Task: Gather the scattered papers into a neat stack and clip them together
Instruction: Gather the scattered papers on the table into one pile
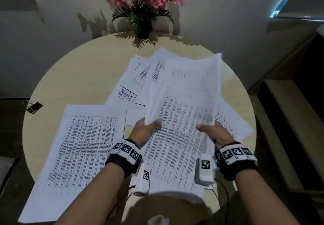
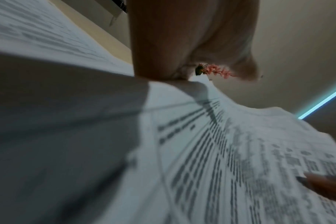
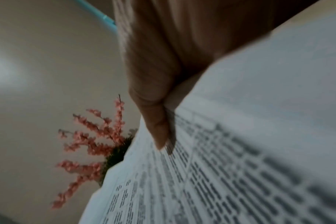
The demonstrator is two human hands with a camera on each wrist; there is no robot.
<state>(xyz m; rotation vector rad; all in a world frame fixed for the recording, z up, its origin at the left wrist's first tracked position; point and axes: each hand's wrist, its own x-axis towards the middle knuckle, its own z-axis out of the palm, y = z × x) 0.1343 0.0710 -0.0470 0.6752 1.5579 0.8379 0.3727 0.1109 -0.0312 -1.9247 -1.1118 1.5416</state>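
While the round tabletop carries loose printed sheets spread over it, a bundle of papers is held above its near edge by both hands. The left hand and the right hand grip the bundle's two sides — thumbs on top, other fingers hidden beneath. A binder clip lies at the left rim — apart from the sheets.

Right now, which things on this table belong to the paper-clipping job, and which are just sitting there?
Part of the job:
- bundle of papers, held by left hand and right hand
- loose sheets lying on the table
- binder clip at the table's left edge

Just there:
- potted pink flowers
- round table
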